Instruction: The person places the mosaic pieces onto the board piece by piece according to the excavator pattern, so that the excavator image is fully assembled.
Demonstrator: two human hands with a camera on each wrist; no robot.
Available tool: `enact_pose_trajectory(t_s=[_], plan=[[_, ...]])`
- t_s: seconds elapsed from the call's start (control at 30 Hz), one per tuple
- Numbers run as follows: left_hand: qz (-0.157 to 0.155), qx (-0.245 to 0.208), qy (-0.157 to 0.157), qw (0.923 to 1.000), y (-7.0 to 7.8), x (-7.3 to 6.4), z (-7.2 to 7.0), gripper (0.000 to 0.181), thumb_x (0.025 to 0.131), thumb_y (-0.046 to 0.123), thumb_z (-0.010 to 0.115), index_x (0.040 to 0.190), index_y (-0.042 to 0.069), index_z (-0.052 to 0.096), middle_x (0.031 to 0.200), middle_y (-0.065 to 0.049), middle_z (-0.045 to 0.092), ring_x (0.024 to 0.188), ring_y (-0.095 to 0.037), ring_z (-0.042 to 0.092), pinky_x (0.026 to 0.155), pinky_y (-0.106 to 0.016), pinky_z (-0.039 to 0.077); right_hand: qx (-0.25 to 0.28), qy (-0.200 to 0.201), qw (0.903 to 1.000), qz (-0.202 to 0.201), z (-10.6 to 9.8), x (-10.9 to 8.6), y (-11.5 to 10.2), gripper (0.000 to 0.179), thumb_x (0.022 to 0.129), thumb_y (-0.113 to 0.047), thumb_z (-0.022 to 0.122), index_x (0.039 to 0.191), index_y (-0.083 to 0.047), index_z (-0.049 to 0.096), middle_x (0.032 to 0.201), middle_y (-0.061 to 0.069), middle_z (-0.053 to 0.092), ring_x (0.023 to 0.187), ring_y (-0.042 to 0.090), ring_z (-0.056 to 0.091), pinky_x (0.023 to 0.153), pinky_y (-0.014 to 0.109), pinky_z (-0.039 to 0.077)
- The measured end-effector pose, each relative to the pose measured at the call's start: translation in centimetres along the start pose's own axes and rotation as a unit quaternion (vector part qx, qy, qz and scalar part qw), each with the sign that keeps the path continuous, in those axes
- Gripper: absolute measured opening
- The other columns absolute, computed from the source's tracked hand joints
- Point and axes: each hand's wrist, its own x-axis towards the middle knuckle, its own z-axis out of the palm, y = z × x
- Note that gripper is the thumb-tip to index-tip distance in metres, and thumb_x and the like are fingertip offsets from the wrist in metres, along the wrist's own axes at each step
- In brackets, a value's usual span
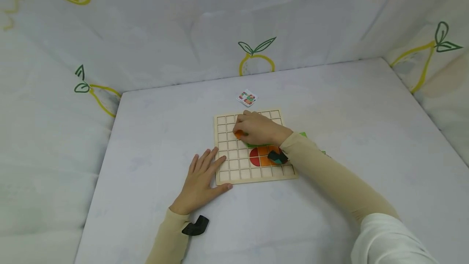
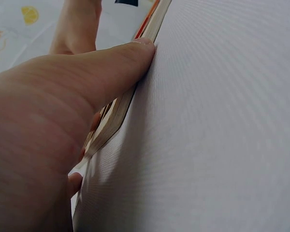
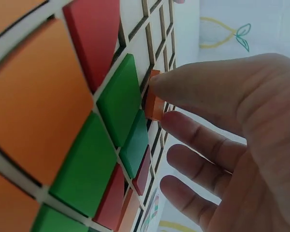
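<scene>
A wooden grid board (image 1: 234,175) with square cells lies on the white table. My right hand (image 1: 261,128) is over its upper middle and pinches a small orange tile (image 3: 155,102) between thumb and index finger, low over the grid. Beside that tile, the right wrist view has a green tile (image 3: 120,99) and a teal tile (image 3: 134,145) set in cells. A rounded red piece (image 1: 254,157) and orange tiles (image 1: 264,161) sit nearer the board's front. My left hand (image 1: 199,182) rests at the front left corner, fingers spread over the left edge, thumb (image 2: 121,60) along the front edge.
Behind the board lies a small card (image 1: 247,97) with a coloured pattern. Green pieces (image 1: 303,134) show past the board's right side, partly behind my right forearm. A white cloth (image 1: 165,52) printed with fruit hangs around the table's back and sides.
</scene>
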Motion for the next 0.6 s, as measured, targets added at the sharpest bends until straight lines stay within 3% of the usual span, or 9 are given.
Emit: enact_pose_trajectory(t_s=[0.17,0.37,0.6], plan=[[-0.001,0.001,0.002,1.0,-0.02,0.03,-0.04,0.082,0.089,0.06,0.066,0.157,0.022,0.039,0.172,0.0,0.016,0.16,-0.027,0.011,0.13,-0.049,-0.001,-0.009,0.006,0.9998,0.016,-0.01,-0.07,-0.18,0.023,0.096,-0.026,0.069,0.116,-0.014,0.074,0.109,0.001,0.068,0.097,0.02,0.055,0.09,0.038,0.049],[-0.003,0.0,-0.001,1.0,0.04,0.03,-0.1,0.082,0.089,0.06,0.066,0.157,0.022,0.039,0.172,0.0,0.016,0.16,-0.026,0.011,0.13,-0.049,-0.002,-0.009,0.005,0.9995,0.03,0.1,-0.11,-0.24,0.025,0.097,-0.027,0.069,0.118,-0.016,0.074,0.109,0.002,0.067,0.099,0.021,0.058,0.096,0.041,0.05],[-0.006,-0.002,-0.001,1.0,0.1,0.02,-0.08,0.083,0.089,0.062,0.066,0.157,0.023,0.039,0.172,0.001,0.016,0.16,-0.026,0.01,0.13,-0.049,-0.002,-0.017,0.004,0.9995,0.028,0.26,-0.4,-0.26,0.027,0.096,-0.027,0.069,0.121,-0.016,0.072,0.117,0.004,0.067,0.112,0.024,0.061,0.106,0.046,0.048]])
